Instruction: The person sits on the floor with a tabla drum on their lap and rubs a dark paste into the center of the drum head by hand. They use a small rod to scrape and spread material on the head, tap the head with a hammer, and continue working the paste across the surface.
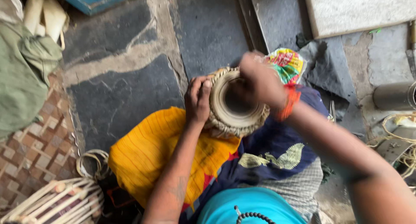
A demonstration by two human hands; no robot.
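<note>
At the centre of the head view, a small drum (pixel 236 103) with a braided rim and pale skin rests tilted on the person's lap, its head facing up toward the camera. The left hand (pixel 197 99) is at the drum's nine o'clock, palm against the shell, fingers close together and curled over the braided edge. The right hand (pixel 259 80) sits at the drum's one o'clock, over the skin; it is blurred, and the fingers look bunched together, though what they press or pinch cannot be told. An orange thread band (pixel 287 103) wraps the right wrist. Under the drum lies a yellow cloth (pixel 149 152) at seven o'clock and a dark blue patterned cloth (pixel 277 150) at five o'clock. A colourful bundle (pixel 288 64) lies just beyond the right hand at one o'clock. Another laced drum (pixel 56 203) stands well apart at eight o'clock, on the stone floor (pixel 121 72).
</note>
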